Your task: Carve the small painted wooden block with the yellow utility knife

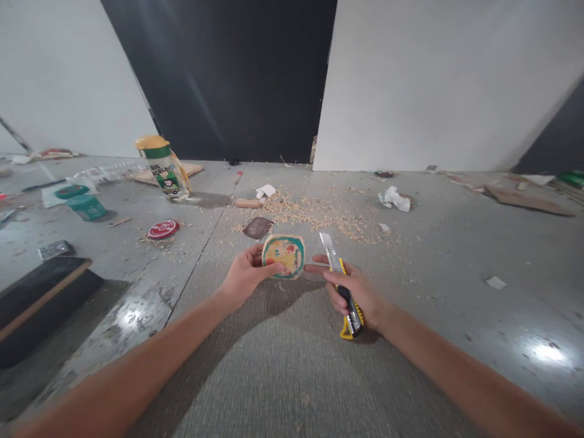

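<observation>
Your left hand [249,272] pinches the painted wooden disc [283,257], held above the floor [292,371]. Right hand [353,292] grips the yellow-and-black utility knife [343,286], blade bare, just right of the disc. Wood shavings [314,213] scattered beyond the disc; red round lid [163,229] to its left.

- We see a rounded, wood-edged piece [283,257] with a worn, matt teal-and-yellow painted face.
- We see a yellow-and-black utility knife [350,299]: plastic-looking body, smooth shiny metal blade.
- We find pale, rough wood-like shavings [314,213] and a crumpled white paper-like wad [395,199] toward the floor's far edge.
- To the left, we note a smooth, translucent teal plastic-looking cup [86,207].
- We see the grey floor [283,377] finely textured, glossy where light reflects.
</observation>
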The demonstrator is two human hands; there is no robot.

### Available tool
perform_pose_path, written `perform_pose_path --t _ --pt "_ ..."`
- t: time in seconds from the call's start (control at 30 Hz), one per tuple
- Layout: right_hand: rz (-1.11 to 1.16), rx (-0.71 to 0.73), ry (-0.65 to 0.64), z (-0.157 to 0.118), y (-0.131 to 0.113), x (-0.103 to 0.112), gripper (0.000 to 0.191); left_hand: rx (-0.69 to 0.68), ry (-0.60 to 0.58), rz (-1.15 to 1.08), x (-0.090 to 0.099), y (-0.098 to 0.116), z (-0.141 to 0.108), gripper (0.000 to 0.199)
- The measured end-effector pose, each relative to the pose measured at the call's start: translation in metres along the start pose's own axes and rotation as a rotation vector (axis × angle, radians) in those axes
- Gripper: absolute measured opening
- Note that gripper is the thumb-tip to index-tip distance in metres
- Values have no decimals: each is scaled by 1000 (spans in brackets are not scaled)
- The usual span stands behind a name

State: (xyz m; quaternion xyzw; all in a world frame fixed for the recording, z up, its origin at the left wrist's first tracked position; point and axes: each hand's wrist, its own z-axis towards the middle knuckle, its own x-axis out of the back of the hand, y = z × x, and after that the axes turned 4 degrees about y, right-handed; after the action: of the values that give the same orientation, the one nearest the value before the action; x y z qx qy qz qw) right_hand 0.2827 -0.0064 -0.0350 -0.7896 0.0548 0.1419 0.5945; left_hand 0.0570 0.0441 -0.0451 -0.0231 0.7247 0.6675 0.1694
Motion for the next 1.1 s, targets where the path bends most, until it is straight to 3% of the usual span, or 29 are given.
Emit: perform_pose_path --t 0.6,1.1 --pt "-21 16 1 -3 -1 -2 38 1 39 65 1 0 1 49" --pt "-56 31 -10 -4 -2 -2 44 -31 -52 139 0 2 0 43"
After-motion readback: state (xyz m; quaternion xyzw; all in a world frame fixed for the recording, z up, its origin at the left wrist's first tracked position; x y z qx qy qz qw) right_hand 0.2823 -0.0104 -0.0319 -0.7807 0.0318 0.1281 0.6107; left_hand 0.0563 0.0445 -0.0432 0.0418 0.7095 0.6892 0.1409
